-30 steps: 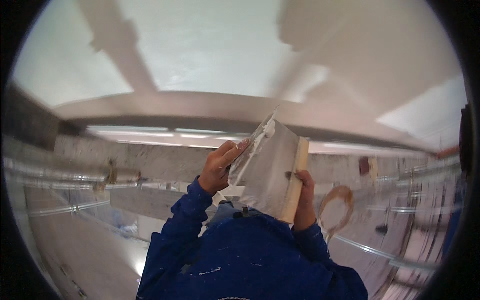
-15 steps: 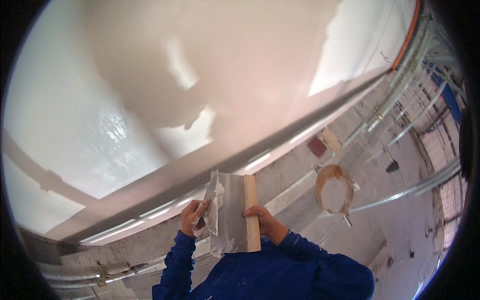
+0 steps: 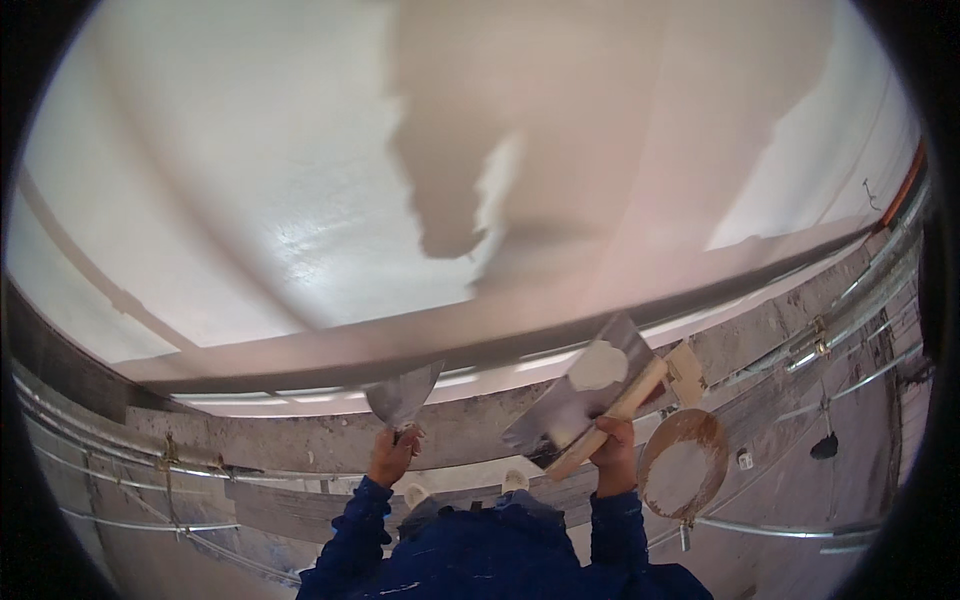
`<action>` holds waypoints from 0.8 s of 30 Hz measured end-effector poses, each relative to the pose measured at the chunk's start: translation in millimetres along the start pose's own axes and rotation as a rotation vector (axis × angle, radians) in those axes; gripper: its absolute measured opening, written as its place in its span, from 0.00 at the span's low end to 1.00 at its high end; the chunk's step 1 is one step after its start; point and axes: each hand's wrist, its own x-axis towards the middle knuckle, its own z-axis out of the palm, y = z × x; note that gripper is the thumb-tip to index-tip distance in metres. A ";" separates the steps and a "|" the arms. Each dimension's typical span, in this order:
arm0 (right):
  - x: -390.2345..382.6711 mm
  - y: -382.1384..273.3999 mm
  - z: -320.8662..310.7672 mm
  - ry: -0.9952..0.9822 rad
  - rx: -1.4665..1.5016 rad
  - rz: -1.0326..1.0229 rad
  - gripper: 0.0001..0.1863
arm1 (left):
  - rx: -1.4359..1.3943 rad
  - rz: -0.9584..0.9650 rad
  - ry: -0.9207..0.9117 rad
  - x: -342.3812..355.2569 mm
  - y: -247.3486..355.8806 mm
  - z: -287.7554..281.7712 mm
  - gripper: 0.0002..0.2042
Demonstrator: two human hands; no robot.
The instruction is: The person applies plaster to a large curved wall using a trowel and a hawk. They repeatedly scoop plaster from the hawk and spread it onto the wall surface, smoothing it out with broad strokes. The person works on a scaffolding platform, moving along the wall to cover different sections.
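Observation:
Low at centre-left, my left hand (image 3: 393, 455) grips a metal putty knife (image 3: 402, 390), its flat blade pointing up and away from me. My right hand (image 3: 613, 450) is closed on the wooden bar handle (image 3: 632, 398) of a wide, smeared steel blade (image 3: 550, 410), which carries a white lump of paste (image 3: 598, 366). The two tools are apart. Beyond them rises a large wall (image 3: 280, 150) with white, beige and pale pink patches and shadows across it.
A rust-stained round tub (image 3: 715, 460) stands right of my right hand beside a piece of cardboard (image 3: 685, 375). Metal scaffold tubes (image 3: 790, 530) run around me at both sides. A concrete ledge (image 3: 300, 440) follows the wall's foot, and planks (image 3: 280, 505) lie below.
The two tools, held against each other earlier, have separated. My left hand has moved left with the putty knife; the wide blade has moved right and tilted, showing the paste lump on it.

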 end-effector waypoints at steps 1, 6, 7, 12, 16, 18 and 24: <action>2.0 -12.1 -1.7 0.035 0.015 0.000 0.16 | -0.172 -0.047 0.009 -4.4 21.1 6.5 0.09; 5.7 -15.3 -5.4 0.091 0.093 -0.075 0.18 | -0.242 -0.329 -0.495 -12.4 78.4 0.4 0.14; 9.0 -2.3 -23.1 -0.005 0.075 -0.039 0.20 | -0.249 -0.390 -0.489 -15.6 89.7 14.0 0.14; -3.5 37.5 -32.8 -0.393 -0.616 -0.166 0.27 | -0.279 -0.344 -0.724 -14.0 96.3 56.4 0.14; -24.5 38.5 -29.5 -0.413 -0.663 0.157 0.28 | -0.467 -0.315 -0.728 -19.5 105.2 69.6 0.15; -23.7 39.6 -31.0 -0.544 -0.886 0.094 0.26 | -0.559 -0.327 -0.656 -26.4 118.4 69.8 0.15; 14.7 25.1 -7.8 -0.321 -1.025 0.012 0.11 | -0.770 -0.157 -0.431 -25.9 118.2 43.3 0.22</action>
